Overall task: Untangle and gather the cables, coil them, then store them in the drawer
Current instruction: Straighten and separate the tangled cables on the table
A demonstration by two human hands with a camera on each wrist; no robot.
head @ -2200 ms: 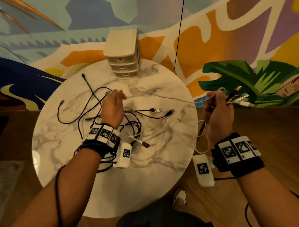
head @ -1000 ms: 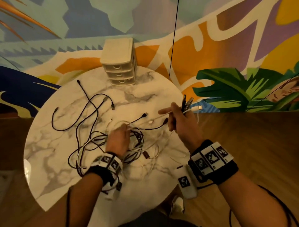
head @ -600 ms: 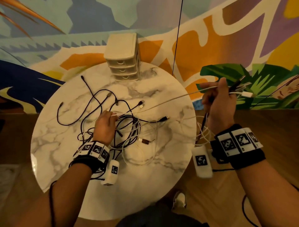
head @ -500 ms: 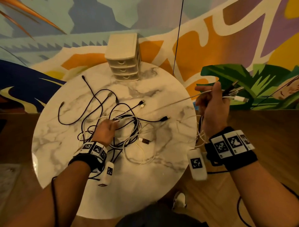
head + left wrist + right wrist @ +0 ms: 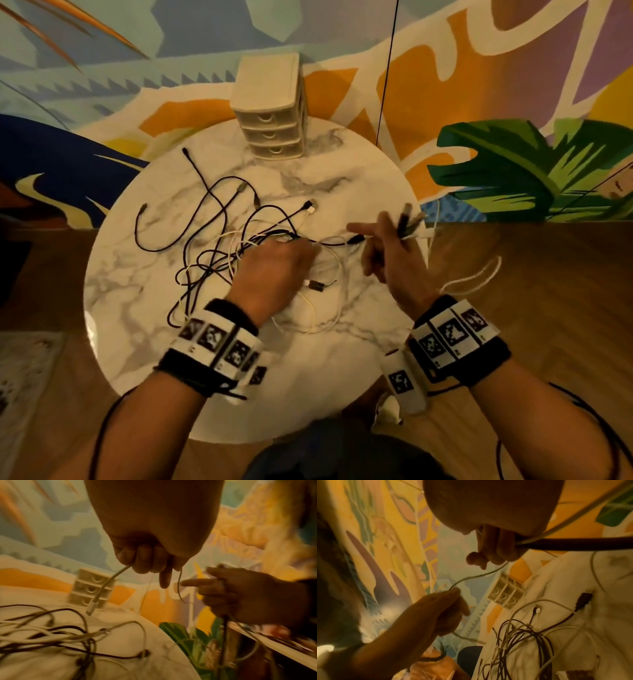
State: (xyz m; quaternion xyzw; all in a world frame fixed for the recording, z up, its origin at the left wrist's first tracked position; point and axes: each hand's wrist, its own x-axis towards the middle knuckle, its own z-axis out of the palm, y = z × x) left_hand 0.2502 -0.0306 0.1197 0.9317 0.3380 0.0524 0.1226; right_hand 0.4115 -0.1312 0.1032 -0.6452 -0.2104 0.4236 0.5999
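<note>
Left hand point(image 5: 274, 270) sits over the middle of the counter point(image 5: 137, 308), fingers curled round a white cable point(image 5: 109, 582) whose plug end dangles just above the marble; the left-wrist view shows the grip plainly. To its left lies the tangle of cables point(image 5: 212, 253), black and white strands looped over one another, with several plug ends splayed toward the far rim. Half a second ago this hand was pressed down into the heap; now it is lifted and pulled toward the right, close to the other hand, so it seems to have drawn a strand out of the knot.

Behind the heap, at the far edge of the counter, stands the drawer unit point(image 5: 270, 109), all three drawers closed, well apart from both hands.

Right hand point(image 5: 394, 253) is at the counter's right rim, closed on a gathered bunch of plug ends point(image 5: 409, 219) that stick up past the knuckles, index finger pointing toward the left hand. A moment ago it was held out beyond the rim with a white line stretched taut; it is now brought in, and that line hangs slack, a loop point(image 5: 472, 281) drooping off the edge over the wooden floor.

My reading: one more end is about to join the bunch. Untangling is still early, most strands remain knotted, and coiling and stowing are untouched
</note>
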